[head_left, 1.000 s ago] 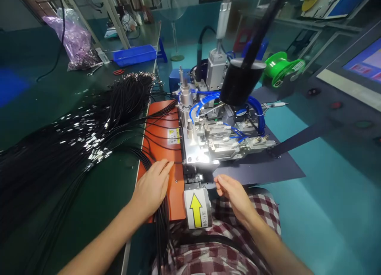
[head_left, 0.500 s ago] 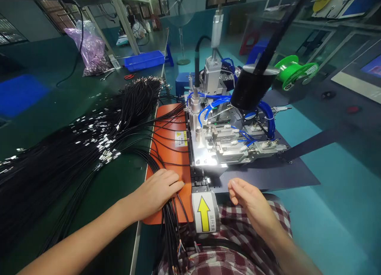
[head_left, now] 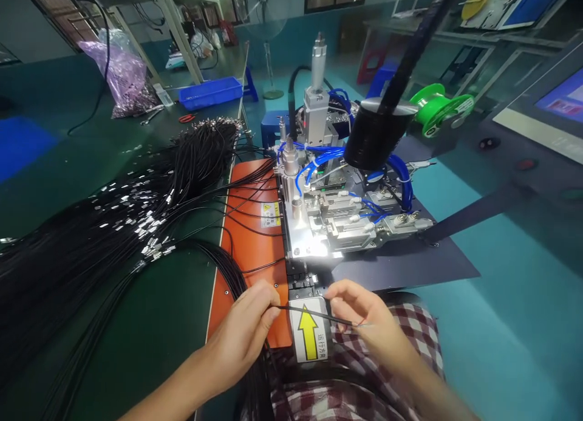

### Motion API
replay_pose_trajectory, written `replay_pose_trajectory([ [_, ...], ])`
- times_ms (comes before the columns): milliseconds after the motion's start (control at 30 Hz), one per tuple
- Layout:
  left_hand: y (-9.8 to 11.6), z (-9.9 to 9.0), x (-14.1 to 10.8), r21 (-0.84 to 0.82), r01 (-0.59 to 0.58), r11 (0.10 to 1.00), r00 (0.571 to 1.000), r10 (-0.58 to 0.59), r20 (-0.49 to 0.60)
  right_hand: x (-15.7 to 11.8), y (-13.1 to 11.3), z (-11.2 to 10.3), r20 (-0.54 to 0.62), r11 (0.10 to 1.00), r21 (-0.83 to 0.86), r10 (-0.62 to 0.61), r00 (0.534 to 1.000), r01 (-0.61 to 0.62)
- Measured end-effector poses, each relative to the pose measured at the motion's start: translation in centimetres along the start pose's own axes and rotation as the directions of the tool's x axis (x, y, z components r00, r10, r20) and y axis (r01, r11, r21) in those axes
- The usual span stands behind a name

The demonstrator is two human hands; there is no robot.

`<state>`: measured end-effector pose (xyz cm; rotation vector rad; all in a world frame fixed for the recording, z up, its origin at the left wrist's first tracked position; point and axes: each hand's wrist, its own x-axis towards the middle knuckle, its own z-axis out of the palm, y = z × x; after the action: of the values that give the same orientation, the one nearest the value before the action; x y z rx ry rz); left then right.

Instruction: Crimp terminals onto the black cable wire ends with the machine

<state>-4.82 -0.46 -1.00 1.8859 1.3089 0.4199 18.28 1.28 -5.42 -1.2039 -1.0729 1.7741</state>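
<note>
My left hand (head_left: pixel 252 321) is closed on a thin black cable (head_left: pixel 314 313), pinched between thumb and fingers above the orange plate. The cable runs to the right across a white label with a yellow arrow (head_left: pixel 308 333). Its stripped end, with fine bare wires (head_left: pixel 362 324), lies against my right hand (head_left: pixel 364 308). The fingers of that hand are loosely curled and apart, with no firm grip showing. A bundle of black cables (head_left: pixel 228 266) passes beneath my left hand and hangs down toward my lap.
A metal machine (head_left: pixel 328 208) with blue air tubes stands ahead, its orange plate (head_left: pixel 255 193) on the left side. A black lamp (head_left: pixel 380 135) overhangs it. Many black cables with silver connectors (head_left: pixel 155 248) cover the green table. A green spool (head_left: pixel 430 105) sits behind.
My left hand has lifted a single cable from the bundle and drawn it across the arrow label. My right hand has opened and moved slightly left, meeting the cable's end. The view has shifted slightly.
</note>
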Motion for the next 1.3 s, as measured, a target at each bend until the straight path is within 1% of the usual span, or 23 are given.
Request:
replay_pose_trajectory([
  [67, -0.1, 0.1, 0.1, 0.064, 0.022, 0.998, 1.000, -0.023, 0.004, -0.2, -0.2, 0.8, 0.034, 0.999, -0.009, -0.032, 0.999, 0.032],
  [167, 0.0, 0.1, 0.2, 0.155, 0.043, 0.987, 0.999, -0.045, 0.009, -0.4, -0.5, 1.9, 0.046, 0.996, 0.040, -0.076, 0.996, 0.074],
  [233, 0.5, 0.0, 0.4, 0.176, 0.028, 0.984, 0.999, -0.030, 0.010, -0.3, -0.5, 2.5, 0.043, 0.992, 0.082, -0.102, 0.994, 0.099],
  [300, 1.3, 0.1, 0.9, 0.160, -0.022, 0.987, 1.000, 0.020, 0.014, -0.3, -0.6, 2.9, 0.034, 0.986, 0.094, -0.139, 0.990, 0.135],
  [400, 2.4, 0.5, 1.8, 0.070, -0.084, 0.994, 0.995, 0.081, 0.053, -0.5, -0.7, 2.8, -0.002, 0.983, 0.035, -0.181, 0.984, 0.181],
  [467, 2.7, 0.7, 2.3, 0.014, -0.070, 0.997, 0.994, 0.068, 0.085, -0.8, -0.9, 2.5, -0.032, 0.985, 0.005, -0.174, 0.984, 0.174],
  [533, 2.8, 0.9, 2.6, -0.002, -0.034, 0.999, 0.994, 0.034, 0.107, -1.0, -0.9, 2.0, -0.055, 0.987, 0.019, -0.156, 0.986, 0.157],
  [633, 3.1, 1.2, 2.8, 0.014, -0.006, 1.000, 0.994, 0.005, 0.106, -1.1, -0.8, 1.5, -0.066, 0.985, 0.050, -0.164, 0.984, 0.167],
  [700, 3.5, 1.3, 3.1, -0.003, -0.010, 1.000, 0.996, 0.010, 0.086, -1.0, -0.8, 1.4, -0.068, 0.980, 0.041, -0.193, 0.979, 0.196],
  [767, 4.0, 1.5, 3.5, -0.062, -0.022, 0.998, 0.996, 0.027, 0.080, -0.9, -0.8, 1.3, -0.067, 0.975, 0.018, -0.222, 0.973, 0.223],
  [833, 4.2, 1.7, 3.9, -0.144, -0.022, 0.989, 0.995, 0.036, 0.092, -0.8, -0.9, 0.9, -0.058, 0.975, -0.008, -0.224, 0.973, 0.224],
  [900, 4.0, 2.1, 4.3, -0.232, 0.003, 0.973, 0.995, 0.020, 0.096, -0.6, -1.0, 0.3, -0.046, 0.981, -0.037, -0.190, 0.981, 0.188],
  [967, 3.6, 2.5, 4.5, -0.315, 0.050, 0.948, 0.996, -0.024, 0.085, -0.4, -1.0, -0.4, -0.042, 0.989, -0.042, -0.144, 0.989, 0.142],
  [1067, 2.9, 2.9, 4.6, -0.411, 0.118, 0.904, 0.992, -0.086, 0.095, -0.1, -1.0, -1.1, -0.059, 0.994, 0.008, -0.112, 0.992, 0.112],
  [1200, 2.9, 2.9, 4.6, -0.489, 0.174, 0.854, 0.983, -0.123, 0.135, 0.1, -1.2, -0.9, -0.063, 0.989, 0.059, -0.132, 0.989, 0.136],
  [1300, 2.9, 2.7, 4.6, -0.526, 0.186, 0.830, 0.981, -0.133, 0.138, 0.3, -1.5, -0.4, -0.077, 0.989, 0.048, -0.133, 0.988, 0.136],
])
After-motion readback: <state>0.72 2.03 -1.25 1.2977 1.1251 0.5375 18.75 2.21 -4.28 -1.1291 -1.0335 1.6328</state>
